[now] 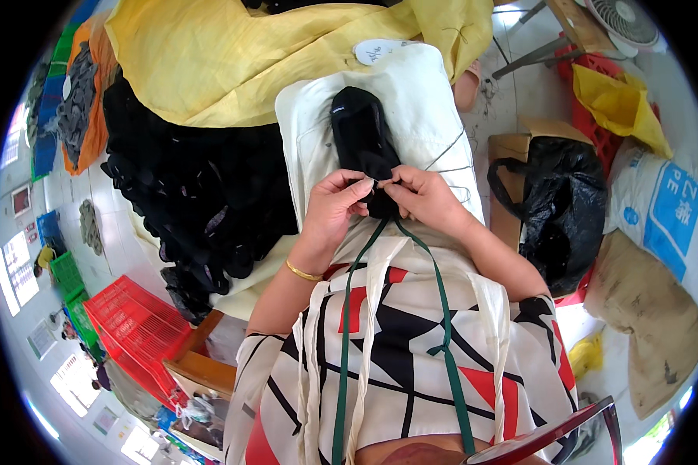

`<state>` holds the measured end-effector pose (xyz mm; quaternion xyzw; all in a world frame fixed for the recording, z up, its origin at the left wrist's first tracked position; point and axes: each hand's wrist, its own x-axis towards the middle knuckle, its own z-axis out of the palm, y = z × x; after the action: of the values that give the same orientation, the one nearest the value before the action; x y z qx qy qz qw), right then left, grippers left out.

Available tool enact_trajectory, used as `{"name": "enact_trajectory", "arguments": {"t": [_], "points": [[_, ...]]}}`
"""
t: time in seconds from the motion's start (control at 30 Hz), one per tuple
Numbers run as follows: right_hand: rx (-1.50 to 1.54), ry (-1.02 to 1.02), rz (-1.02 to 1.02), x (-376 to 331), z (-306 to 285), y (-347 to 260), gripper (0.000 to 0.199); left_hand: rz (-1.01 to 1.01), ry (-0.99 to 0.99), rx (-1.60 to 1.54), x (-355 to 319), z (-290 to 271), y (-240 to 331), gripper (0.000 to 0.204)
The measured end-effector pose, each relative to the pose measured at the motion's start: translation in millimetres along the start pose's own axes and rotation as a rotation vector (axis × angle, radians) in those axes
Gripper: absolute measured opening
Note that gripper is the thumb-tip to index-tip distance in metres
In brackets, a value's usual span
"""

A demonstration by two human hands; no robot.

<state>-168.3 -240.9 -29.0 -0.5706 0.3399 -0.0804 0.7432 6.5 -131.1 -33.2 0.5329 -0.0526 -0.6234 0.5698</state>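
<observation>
A black low-cut sock lies lengthwise on a white cloth-covered pad in front of me. At its near end, both hands meet with fingertips pinched together. My left hand is closed on the sock's edge, thumb against forefinger. My right hand grips the same edge just beside it, its fingers bent inward. Whether a small tool or thread sits between the fingertips cannot be made out. Thin dark wire-like strands rest on the pad right of the sock.
A big heap of black socks lies at my left. Yellow cloth spreads across the far side. Red crates stand at lower left. On the right are a cardboard box with a black plastic bag, and a white-and-blue sack.
</observation>
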Motion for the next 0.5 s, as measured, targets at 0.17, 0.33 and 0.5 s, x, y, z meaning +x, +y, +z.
{"name": "enact_trajectory", "arguments": {"t": [0.17, 0.33, 0.5], "points": [[0.049, -0.035, 0.158, 4, 0, -5, 0.011, -0.004, 0.017, 0.07, -1, 6, 4, 0.014], [0.01, -0.019, 0.204, 7, 7, -11, 0.011, 0.012, 0.023, 0.108, -3, 8, 3, 0.014], [-0.033, -0.017, 0.262, 10, 6, -10, 0.012, 0.034, 0.014, 0.118, -2, 10, -2, 0.013]]}}
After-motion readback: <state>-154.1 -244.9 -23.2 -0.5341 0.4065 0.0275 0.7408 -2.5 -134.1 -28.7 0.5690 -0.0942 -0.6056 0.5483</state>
